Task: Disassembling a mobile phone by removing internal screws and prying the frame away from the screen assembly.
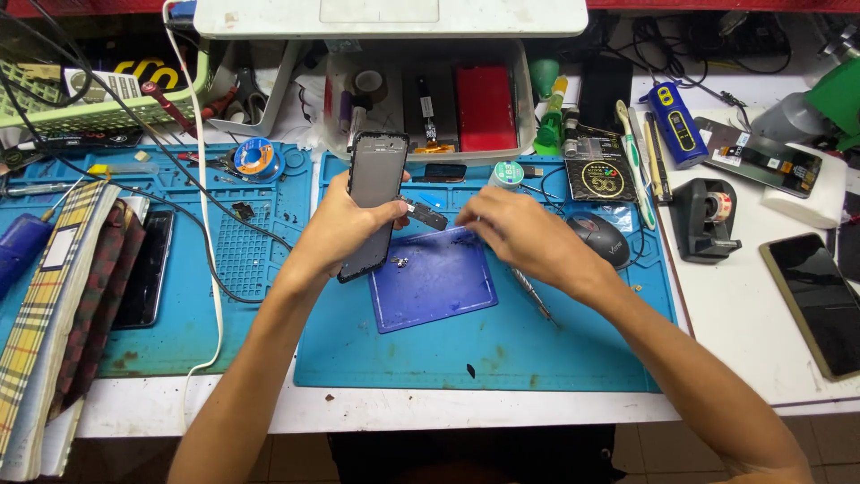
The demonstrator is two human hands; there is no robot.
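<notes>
My left hand (345, 224) grips a dark phone frame (376, 179) and holds it upright and tilted above the blue work mat (448, 350). A small dark metal part (428, 215) sticks out beside the frame at my left thumb. My right hand (515, 231) hovers over the top edge of a darker blue square pad (430, 287), with its fingertips pinched close to that part. Whether they hold anything I cannot tell. A few tiny screws (399, 262) lie on the pad. A thin metal tool (533, 296) lies under my right wrist.
A clear bin (425, 99) of parts stands behind the mat. A second blue mat (233, 260) at left carries a black phone (148, 269), cables and a solder spool (255, 157). A mouse (600, 237), tape dispenser (708, 215) and another phone (820, 305) lie at right.
</notes>
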